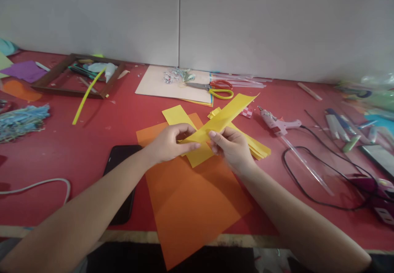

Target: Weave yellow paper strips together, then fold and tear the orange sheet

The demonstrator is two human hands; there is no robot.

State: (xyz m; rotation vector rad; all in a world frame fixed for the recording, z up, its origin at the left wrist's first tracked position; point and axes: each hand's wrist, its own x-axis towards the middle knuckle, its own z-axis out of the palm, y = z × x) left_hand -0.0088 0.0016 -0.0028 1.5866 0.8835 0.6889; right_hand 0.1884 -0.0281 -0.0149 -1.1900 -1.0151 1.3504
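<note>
Red flat tabletop [95,137] under the whole grip. Orange rectangular paper sheet [197,203] directly below grip. Black rectangular phone [124,211], left of grip, partly behind left forearm. Left hand [168,142] holds lower end of long yellow paper strip [230,112]; right hand [236,148] pinches its middle, thumb on top. Strip slants up to grip's far right. Second yellow paper strip [197,158] beneath, on orange. Pink plastic glue gun [277,124] right of grip. Red-and-yellow-handled scissors [222,94] beyond.
</note>
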